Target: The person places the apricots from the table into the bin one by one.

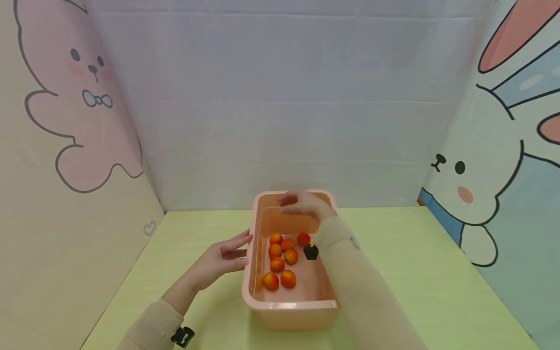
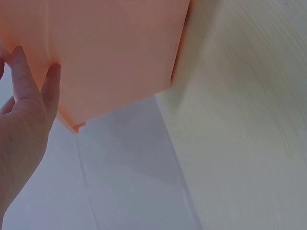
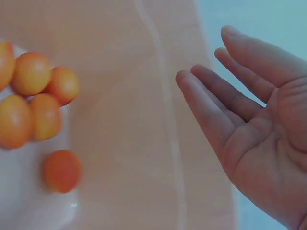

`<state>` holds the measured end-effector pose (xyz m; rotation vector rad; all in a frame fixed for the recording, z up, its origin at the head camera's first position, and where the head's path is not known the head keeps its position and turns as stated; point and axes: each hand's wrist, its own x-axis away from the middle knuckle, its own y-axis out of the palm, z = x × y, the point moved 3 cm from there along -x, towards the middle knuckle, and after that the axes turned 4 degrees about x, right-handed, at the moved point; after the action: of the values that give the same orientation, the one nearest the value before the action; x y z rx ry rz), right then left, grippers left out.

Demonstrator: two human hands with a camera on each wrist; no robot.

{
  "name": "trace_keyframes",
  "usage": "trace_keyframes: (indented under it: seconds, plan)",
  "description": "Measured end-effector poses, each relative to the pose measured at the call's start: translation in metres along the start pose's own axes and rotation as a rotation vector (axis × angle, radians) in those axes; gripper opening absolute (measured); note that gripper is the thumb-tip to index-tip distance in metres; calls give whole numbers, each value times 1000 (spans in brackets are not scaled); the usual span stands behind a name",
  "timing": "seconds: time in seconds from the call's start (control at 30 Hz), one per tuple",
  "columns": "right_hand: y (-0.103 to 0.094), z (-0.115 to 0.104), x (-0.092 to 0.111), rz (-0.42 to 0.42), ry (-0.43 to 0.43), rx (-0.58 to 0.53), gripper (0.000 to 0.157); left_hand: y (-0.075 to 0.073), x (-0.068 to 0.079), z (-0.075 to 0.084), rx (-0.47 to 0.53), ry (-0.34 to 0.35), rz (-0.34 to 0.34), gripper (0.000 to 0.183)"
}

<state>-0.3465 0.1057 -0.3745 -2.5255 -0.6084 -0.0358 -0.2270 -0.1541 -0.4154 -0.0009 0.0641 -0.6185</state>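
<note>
A pink plastic bin (image 1: 302, 305) stands lengthwise on the table, and several small orange-red fruits, much like cherry tomatoes, lie loose on its floor. One redder fruit (image 1: 304, 238) sits apart from the cluster, near the far end; the right wrist view also shows this redder fruit (image 3: 62, 171). My left hand (image 1: 221, 258) rests its fingertips against the bin's left side, fingers extended. In the left wrist view those fingers (image 2: 50, 88) lie along the outer wall. Above the bin's far end is my right hand (image 1: 306, 204), its fingers loosely bent and holding nothing.
The pale yellow-green table (image 1: 402, 272) extends to both sides of the bin. A white cloth wall (image 1: 280, 107) rises behind it. Side panels carry a pink bear drawing (image 1: 87, 131) and a white rabbit drawing (image 1: 477, 189). A small black device (image 1: 183, 336) is at my left wrist.
</note>
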Motion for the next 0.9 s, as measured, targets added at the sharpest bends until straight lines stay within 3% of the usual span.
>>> trace_keyframes:
  seconds: [0.17,0.27,0.4,0.5,0.7,0.9]
  plan:
    - [-19,-27,14,-40,-23,-106,46,-5,-2,-1,-41,-8,10,63]
    - [-31,-41,22,-41,-100,-16,42,-8,-2,0,-78,-6,11,62]
    - [-47,-57,35,-20,-279,238,45,-11,-1,1,-104,-14,10,62]
    - [-54,-63,48,-5,-366,303,48,-15,0,-1,-85,-15,14,61]
    - [-69,-59,80,67,-407,295,49,-23,1,-8,30,23,41,54]
    - [-89,-27,108,171,-400,310,47,-35,5,-18,33,34,105,51]
